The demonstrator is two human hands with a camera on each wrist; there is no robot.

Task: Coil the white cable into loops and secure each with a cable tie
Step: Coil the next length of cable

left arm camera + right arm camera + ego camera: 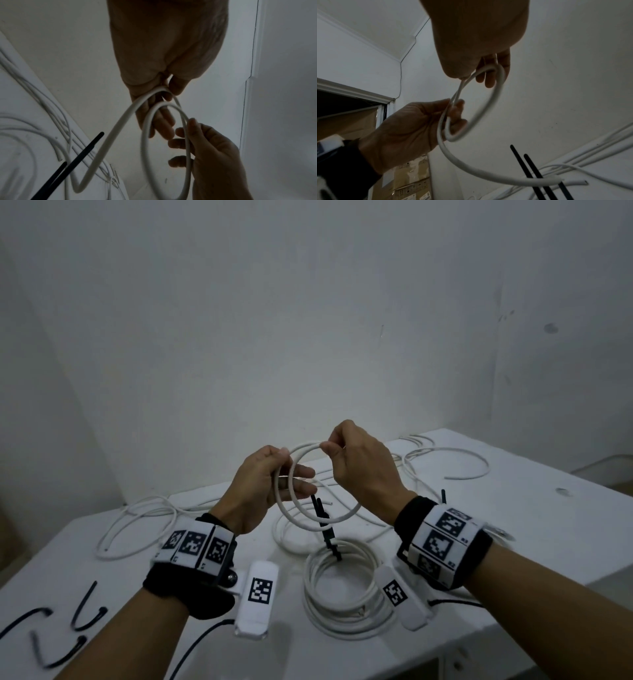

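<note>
Hanging above the table (513, 508), white cable (318, 520) bent in two loops, pinched at top by right hand (363, 467), gripped at side by left hand (263, 491); finished coil (342, 587) with black cable tie (327, 530) below.

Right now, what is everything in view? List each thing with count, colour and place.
cable loop: one, white, held in the air between both hands.
finished coil: one, white, on the table below the hands, black ties sticking up from it.
loose cables: several, white, across the far table.
spare cable ties: three, black, near left table corner.
table: one, white.
cardboard boxes: brown, beyond the table.
left hand: grips the loop.
right hand: pinches the loop's top.
</note>
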